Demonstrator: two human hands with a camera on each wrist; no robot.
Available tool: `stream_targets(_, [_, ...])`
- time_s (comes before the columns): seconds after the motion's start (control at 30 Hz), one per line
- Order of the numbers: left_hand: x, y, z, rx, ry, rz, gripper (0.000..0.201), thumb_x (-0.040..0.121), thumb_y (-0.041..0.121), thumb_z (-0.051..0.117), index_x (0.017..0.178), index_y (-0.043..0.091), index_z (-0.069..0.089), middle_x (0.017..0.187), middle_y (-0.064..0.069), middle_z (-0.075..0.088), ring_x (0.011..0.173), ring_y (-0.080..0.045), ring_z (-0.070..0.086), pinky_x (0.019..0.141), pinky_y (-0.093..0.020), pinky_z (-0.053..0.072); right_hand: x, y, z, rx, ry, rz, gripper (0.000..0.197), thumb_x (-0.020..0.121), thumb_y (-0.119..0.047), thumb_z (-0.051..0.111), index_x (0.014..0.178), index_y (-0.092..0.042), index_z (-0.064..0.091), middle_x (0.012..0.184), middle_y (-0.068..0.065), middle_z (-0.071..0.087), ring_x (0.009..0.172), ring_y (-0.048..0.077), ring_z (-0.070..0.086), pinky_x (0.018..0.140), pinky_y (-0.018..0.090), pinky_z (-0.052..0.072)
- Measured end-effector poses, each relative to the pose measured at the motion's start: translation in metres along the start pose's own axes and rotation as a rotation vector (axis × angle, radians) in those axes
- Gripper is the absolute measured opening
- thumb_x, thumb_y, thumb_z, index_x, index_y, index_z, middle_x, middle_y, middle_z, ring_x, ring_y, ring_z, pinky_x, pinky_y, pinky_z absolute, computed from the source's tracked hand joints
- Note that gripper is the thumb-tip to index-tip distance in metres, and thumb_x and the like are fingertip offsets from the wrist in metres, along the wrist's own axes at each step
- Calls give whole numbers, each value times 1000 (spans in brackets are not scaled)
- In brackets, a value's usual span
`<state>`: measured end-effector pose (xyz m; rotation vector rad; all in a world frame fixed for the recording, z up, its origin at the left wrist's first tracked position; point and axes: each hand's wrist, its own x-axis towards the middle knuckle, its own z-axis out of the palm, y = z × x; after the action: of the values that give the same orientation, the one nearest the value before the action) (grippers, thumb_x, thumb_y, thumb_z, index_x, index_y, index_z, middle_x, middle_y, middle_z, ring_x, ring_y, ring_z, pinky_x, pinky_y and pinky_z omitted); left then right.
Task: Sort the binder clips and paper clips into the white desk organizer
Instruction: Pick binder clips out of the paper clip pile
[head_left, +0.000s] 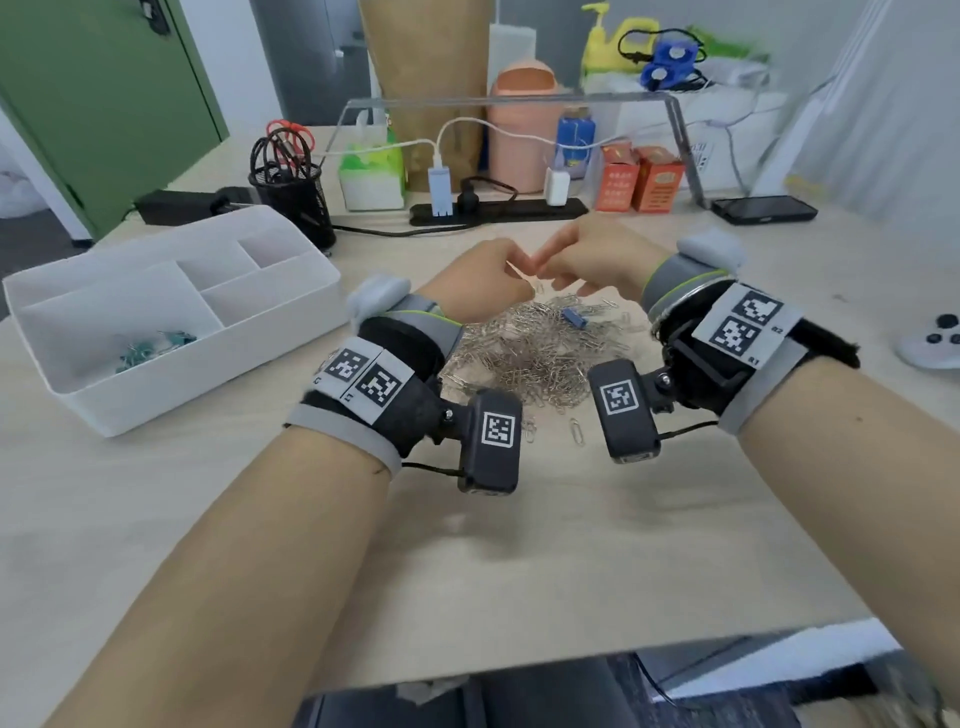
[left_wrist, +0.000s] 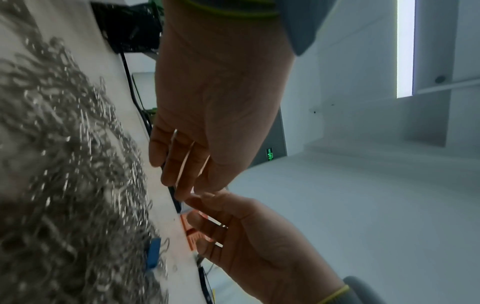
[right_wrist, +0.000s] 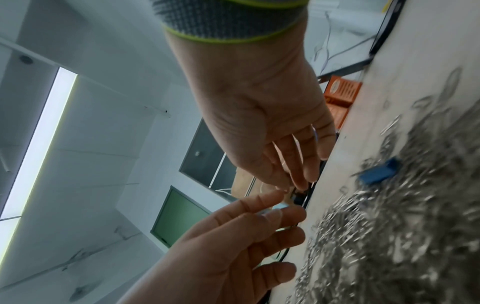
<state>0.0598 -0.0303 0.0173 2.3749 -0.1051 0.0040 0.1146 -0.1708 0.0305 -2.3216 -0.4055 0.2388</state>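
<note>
A heap of silver paper clips (head_left: 535, 348) (left_wrist: 64, 164) (right_wrist: 402, 226) lies mid-table, with one blue binder clip (head_left: 574, 318) (left_wrist: 153, 254) (right_wrist: 379, 171) on its far side. My left hand (head_left: 514, 265) (left_wrist: 182, 191) (right_wrist: 275, 207) and right hand (head_left: 543, 267) (left_wrist: 197, 202) (right_wrist: 293, 185) meet fingertip to fingertip just above the heap's far edge. Each pinches a small shiny paper clip piece, blurred and mostly hidden by the fingers. The white desk organizer (head_left: 208, 384) stands to the left, with several green binder clips (head_left: 150, 348) in its front-left compartment.
Behind the hands lie a black power strip (head_left: 498, 210) with chargers, a mesh pen cup (head_left: 293, 192), two orange boxes (head_left: 641, 179) and a phone (head_left: 763, 209). A white game controller (head_left: 935, 343) sits at the right. The table's front edge (head_left: 519, 660) is close to me.
</note>
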Motion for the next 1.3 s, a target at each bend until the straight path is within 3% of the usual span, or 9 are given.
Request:
stream_targets(0.17, [8,11,21,107,-72,-8,34,88,18,57,122,13,56,126,-3,60,114,-21,57,98,-35,47,-10,28,-12,-78,25,101,19,84,-9,62,101,-13,70,86,3,61,79,15,52,58,24,42])
stream_targets(0.4, [8,17,35,184,-173,-136,46,92,20,53,137,14,44,120,-6,63,78,-20,65,73,-29,54,-20,45,-3,-88,-102,143,20,76,-20,77,93,-17,69,60,1,54,52,12,47,48,24,40])
stream_targets(0.53, [7,11,36,83,-173,-159,42,91,17,56,132,11,47,96,-9,68,62,-11,58,59,-22,52,-22,47,-4,-47,-96,114,9,79,-17,75,76,-18,67,40,-10,55,36,3,46,38,13,35])
stream_targets(0.67, [7,5,35,-2,-116,-104,38,90,16,60,126,9,50,101,-10,69,70,-17,60,66,-29,54,-20,44,-6,23,34,63,10,81,-21,73,88,-15,70,66,-4,61,52,8,48,42,20,35])
stream_targets(0.77, [5,3,29,-66,-31,-40,38,88,14,62,124,7,52,103,-3,62,80,-19,60,71,-32,56,-21,35,-6,42,20,29,9,83,-19,70,91,-14,70,67,-3,63,54,7,52,46,21,35])
stream_targets(0.93, [-3,-8,11,-191,82,9,26,86,5,64,112,3,60,81,-1,64,69,-14,61,57,-18,53,-18,18,6,181,-26,-10,8,85,1,63,83,-6,63,70,7,65,48,2,64,53,18,54])
stream_targets(1.03, [-12,-18,0,-165,118,19,17,84,5,66,101,6,66,80,-2,66,70,-12,61,59,-19,53,-17,8,18,236,-69,-47,16,86,3,61,79,-10,58,72,10,65,50,5,66,58,21,57])
stream_targets(1.2, [-23,-39,-17,-205,231,-9,7,88,8,62,92,14,63,80,-8,68,69,-14,65,58,-20,53,-13,-16,35,295,-122,-28,19,90,6,50,105,-5,53,83,14,64,67,18,68,67,29,58])
stream_targets(1.3, [-28,-52,-34,-206,350,-71,13,85,5,61,83,18,64,77,-4,68,71,-19,66,67,-31,58,-9,-33,47,271,-188,-34,22,90,0,53,110,-8,52,96,13,66,70,19,68,62,29,57])
